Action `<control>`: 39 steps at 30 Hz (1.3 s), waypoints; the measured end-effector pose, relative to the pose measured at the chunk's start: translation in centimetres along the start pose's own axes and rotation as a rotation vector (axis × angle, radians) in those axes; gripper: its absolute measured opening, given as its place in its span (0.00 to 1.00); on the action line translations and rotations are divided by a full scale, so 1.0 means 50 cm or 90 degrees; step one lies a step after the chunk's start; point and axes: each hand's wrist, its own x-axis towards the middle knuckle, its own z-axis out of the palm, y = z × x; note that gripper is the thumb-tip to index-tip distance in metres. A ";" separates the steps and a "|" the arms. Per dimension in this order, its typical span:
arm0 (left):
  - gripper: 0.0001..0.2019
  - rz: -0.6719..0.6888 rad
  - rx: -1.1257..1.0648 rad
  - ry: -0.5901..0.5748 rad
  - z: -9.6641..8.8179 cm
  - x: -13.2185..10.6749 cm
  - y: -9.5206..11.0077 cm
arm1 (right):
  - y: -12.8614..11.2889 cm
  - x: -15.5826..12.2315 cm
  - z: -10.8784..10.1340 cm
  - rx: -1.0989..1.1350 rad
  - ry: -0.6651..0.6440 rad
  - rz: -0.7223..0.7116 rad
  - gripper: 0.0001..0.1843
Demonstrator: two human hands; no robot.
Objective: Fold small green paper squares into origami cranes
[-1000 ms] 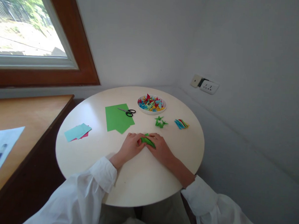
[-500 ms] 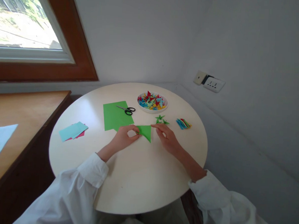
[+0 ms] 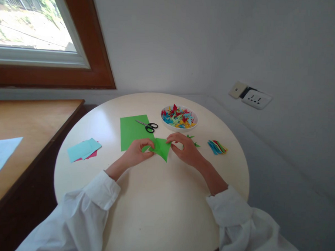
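The left grip [image 3: 136, 153] and right grip [image 3: 187, 150] both pinch the green paper [image 3: 162, 149], so uneven pulling could tear it.

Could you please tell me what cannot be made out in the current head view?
In the head view:
Part of the held green paper, covered by the left hand.
Some of the small green folded pieces, behind the right hand.
The rest of the white sheet, cut off by the left edge; any writing is blurred.
The number of paper figures in the dish: small and overlapping.
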 end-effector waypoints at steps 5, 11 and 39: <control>0.03 0.012 0.045 -0.001 -0.005 -0.003 -0.006 | 0.028 -0.019 0.034 0.052 0.001 0.015 0.10; 0.04 0.032 0.087 0.030 -0.014 -0.002 -0.002 | 0.024 -0.027 0.034 0.087 0.042 0.104 0.08; 0.02 -0.057 -0.082 0.108 0.025 -0.012 0.016 | -0.009 -0.038 0.071 0.129 0.123 0.099 0.04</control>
